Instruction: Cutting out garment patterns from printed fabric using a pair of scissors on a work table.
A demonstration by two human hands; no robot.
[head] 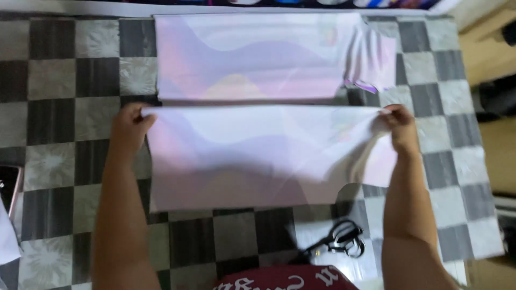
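Closest to me, at the near edge of the checkered worktop (54, 80), lies one pair of black-handled scissors (339, 240), blades pointing left, resting on a pale scrap just right of the middle. They are apart from both my arms and from the sheet I am holding.

Between my hands stretches one pale sheet of fabric (258, 156), white washed with pink and lilac. My left hand (128, 129) is pinched shut on its upper left corner, and my right hand (400, 126) is pinched shut on its upper right corner, fingers curled over the edge. The upper edge runs taut and straight between them, across the middle of the worktop, and the rest of the sheet falls toward me, covering the squares beneath; I cannot tell how much of it lies flat. Its lower right corner has a curved cut-out.

Beyond it, toward the far edge, lies a second sheet of the same fabric (258, 56), flat, with a sleeve-like flap at its right end. Only a narrow strip of dark squares separates the two sheets, so they are near but not overlapping.

At the left edge sits one dark, flat object with a pinkish rim (9, 185), partly cut off by the frame.

That makes two sheets, one pair of scissors.
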